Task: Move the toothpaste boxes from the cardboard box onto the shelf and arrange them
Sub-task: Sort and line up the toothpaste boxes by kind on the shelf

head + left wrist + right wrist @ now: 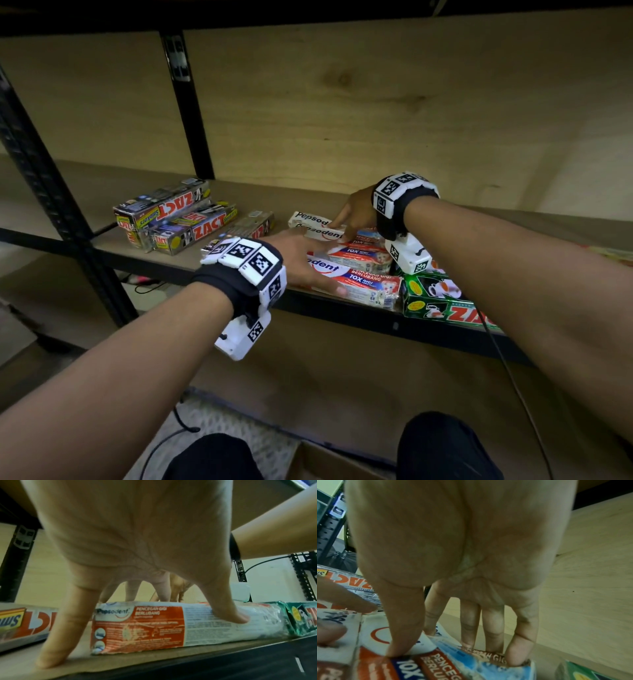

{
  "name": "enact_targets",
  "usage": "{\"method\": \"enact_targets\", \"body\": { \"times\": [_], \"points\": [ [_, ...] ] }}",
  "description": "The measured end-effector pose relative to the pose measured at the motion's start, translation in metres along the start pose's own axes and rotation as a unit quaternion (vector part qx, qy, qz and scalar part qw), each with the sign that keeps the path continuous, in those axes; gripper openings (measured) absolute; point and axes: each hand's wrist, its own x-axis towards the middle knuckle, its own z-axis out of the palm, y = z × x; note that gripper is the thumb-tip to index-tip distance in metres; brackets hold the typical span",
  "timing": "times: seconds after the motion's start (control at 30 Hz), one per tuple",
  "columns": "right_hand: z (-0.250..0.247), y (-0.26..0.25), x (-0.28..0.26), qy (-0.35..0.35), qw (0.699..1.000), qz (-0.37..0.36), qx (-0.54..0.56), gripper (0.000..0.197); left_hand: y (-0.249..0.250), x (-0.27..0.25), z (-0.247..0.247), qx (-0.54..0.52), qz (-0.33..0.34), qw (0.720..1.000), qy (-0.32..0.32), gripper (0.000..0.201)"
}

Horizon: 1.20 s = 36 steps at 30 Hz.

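Observation:
Several white-and-red Pepsodent toothpaste boxes lie side by side on the wooden shelf (246, 197). My left hand (308, 262) lies spread with straight fingers over the front Pepsodent box (363, 279). In the left wrist view its thumb (238, 616) presses that box (145, 627) and its little finger (51, 658) touches the shelf board. My right hand (349, 219) reaches over the rear Pepsodent boxes (313, 222). Its thumb (399, 650) rests on a box top (436, 660), and its other fingers (518, 653) stand straight against the far edge.
Silver ZACT boxes (171, 214) are stacked at the shelf's left, near the black upright (186, 102). A green ZACT box (435, 298) sits right of the Pepsodent boxes at the front edge. The cardboard box's flap (325, 460) shows below, between my knees. A cable (507, 370) hangs at right.

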Motion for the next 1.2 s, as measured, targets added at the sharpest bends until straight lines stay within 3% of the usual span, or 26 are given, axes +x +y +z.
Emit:
{"method": "enact_targets", "body": {
  "times": [0.17, 0.37, 0.47, 0.53, 0.6, 0.8, 1.0, 1.2],
  "points": [
    [-0.003, -0.005, -0.014, -0.017, 0.999, -0.008, -0.026, 0.057, -0.007, 0.005, -0.001, 0.004, -0.006, 1.000, 0.022, 0.104],
    [-0.011, 0.008, -0.072, -0.017, 0.999, -0.027, -0.028, 0.054, -0.002, 0.003, -0.007, 0.047, -0.017, 0.999, -0.010, 0.091],
    [-0.005, 0.031, -0.109, -0.103, 0.991, 0.000, -0.081, 0.072, 0.008, 0.002, -0.014, 0.080, -0.024, 0.996, -0.030, 0.093],
    [0.006, 0.049, -0.134, -0.130, 0.984, 0.044, -0.114, 0.095, 0.020, 0.002, -0.019, 0.101, -0.022, 0.994, -0.038, 0.098],
    [0.021, 0.060, -0.157, -0.121, 0.983, 0.070, -0.121, 0.108, 0.031, 0.002, -0.018, 0.108, -0.018, 0.993, -0.043, 0.095],
    [0.063, 0.053, -0.178, -0.004, 0.992, 0.048, -0.114, 0.092, 0.032, 0.006, -0.019, 0.111, -0.008, 0.992, -0.060, 0.087],
    [0.069, 0.050, -0.175, 0.012, 0.991, 0.057, -0.121, 0.087, 0.038, 0.008, -0.017, 0.104, -0.013, 0.992, -0.075, 0.095],
    [0.083, 0.047, -0.172, 0.029, 0.989, 0.085, -0.116, 0.086, 0.041, 0.007, -0.012, 0.082, 0.002, 0.994, -0.071, 0.083]
  ]
}}
